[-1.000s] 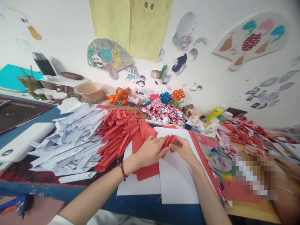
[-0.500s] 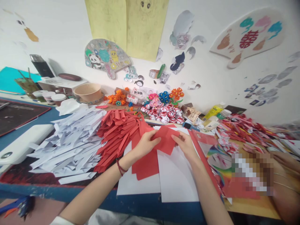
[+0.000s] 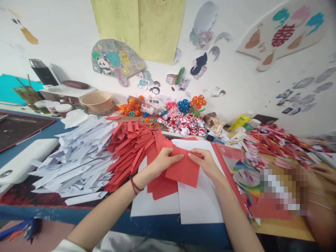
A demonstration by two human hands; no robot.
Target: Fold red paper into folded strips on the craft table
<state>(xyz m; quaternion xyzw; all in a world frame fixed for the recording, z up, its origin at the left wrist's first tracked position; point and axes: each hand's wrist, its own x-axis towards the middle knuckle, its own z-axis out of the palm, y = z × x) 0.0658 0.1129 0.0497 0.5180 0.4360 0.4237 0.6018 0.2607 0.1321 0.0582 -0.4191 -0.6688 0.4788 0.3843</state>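
Note:
A square of red paper (image 3: pixel 183 170) is held up between my two hands, above the sheets on the table. My left hand (image 3: pixel 166 161) pinches its upper left part, thumb lying on the front. At its upper right edge my right hand (image 3: pixel 204 161) grips with thumb and fingers. Beneath lie more red paper (image 3: pixel 161 189) and white sheets (image 3: pixel 201 206). Left of my left hand are a heap of folded red paper strips (image 3: pixel 131 147) and a larger heap of folded white strips (image 3: pixel 81 157).
Red-and-white paper flowers (image 3: pixel 186 125) and bright small flowers (image 3: pixel 183 106) stand along the wall. A white power bank (image 3: pixel 28 159) lies at left, near a wooden bowl (image 3: pixel 96 101). A co-worker's arm (image 3: pixel 319 206) and red strips (image 3: pixel 278 140) are at right.
The red square now hangs lower and faces me more fully, showing a larger flat area. My hands have shifted their hold along its upper edge. The camera view has moved slightly.

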